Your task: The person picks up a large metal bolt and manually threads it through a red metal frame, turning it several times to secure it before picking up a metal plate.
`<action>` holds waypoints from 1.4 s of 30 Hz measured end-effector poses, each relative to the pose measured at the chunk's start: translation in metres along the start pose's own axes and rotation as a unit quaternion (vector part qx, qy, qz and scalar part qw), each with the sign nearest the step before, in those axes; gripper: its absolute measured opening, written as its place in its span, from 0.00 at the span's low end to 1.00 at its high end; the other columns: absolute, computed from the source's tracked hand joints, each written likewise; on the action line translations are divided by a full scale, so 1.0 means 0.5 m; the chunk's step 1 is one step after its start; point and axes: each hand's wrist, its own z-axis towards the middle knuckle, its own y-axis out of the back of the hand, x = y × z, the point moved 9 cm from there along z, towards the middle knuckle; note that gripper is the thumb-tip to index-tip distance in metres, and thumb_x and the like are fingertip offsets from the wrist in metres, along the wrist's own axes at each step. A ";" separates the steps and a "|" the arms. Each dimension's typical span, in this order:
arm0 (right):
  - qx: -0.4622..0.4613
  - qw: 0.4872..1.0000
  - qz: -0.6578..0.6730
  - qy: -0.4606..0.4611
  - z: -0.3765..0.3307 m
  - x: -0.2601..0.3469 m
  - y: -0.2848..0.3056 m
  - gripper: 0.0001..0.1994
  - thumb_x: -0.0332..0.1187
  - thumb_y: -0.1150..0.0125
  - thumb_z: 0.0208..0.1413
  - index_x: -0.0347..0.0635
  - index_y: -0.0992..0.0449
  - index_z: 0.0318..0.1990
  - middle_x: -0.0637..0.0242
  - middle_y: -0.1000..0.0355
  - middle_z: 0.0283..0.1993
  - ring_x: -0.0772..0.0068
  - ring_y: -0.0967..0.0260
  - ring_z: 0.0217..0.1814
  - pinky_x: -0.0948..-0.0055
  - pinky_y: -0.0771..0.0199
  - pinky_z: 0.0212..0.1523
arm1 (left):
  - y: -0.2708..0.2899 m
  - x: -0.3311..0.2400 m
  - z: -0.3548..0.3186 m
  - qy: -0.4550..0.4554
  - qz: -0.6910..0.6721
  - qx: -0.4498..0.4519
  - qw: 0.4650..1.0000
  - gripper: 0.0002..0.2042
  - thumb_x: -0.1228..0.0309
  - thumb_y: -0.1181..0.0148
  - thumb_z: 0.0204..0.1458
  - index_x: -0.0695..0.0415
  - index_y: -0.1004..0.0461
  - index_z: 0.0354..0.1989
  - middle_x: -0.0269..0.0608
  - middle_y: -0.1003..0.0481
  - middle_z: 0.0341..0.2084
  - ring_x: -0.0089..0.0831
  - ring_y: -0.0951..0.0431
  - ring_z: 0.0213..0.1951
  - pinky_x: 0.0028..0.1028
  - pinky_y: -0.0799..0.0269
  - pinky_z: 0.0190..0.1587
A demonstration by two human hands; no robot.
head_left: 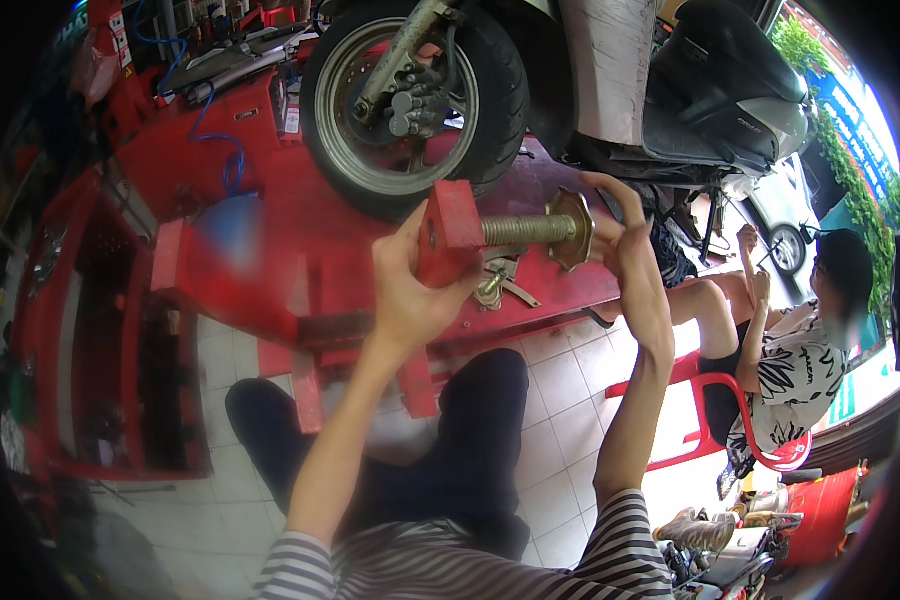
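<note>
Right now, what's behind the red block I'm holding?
Behind the red block lies the red lift platform carrying the scooter's front wheel. The block and left hand hide part of the platform.

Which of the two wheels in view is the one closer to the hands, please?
The scooter's front wheel on the red lift, right above the left hand and right hand. The other, a car wheel, stands out on the street.

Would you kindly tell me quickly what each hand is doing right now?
Left hand: closed around the red block on the threaded bolt.
Right hand: fingers gripping the brass nut on that bolt.
</note>
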 end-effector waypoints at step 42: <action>-0.037 0.979 -0.144 0.137 -0.017 0.040 -0.058 0.24 0.44 0.54 0.68 0.37 0.39 0.64 0.57 0.28 0.53 0.68 0.28 0.55 0.73 0.29 0.54 | -0.008 0.013 0.000 -0.011 0.026 0.038 0.999 0.31 0.76 0.30 0.35 0.71 0.31 0.53 0.50 0.20 0.29 0.33 0.16 0.31 0.27 0.25 0.38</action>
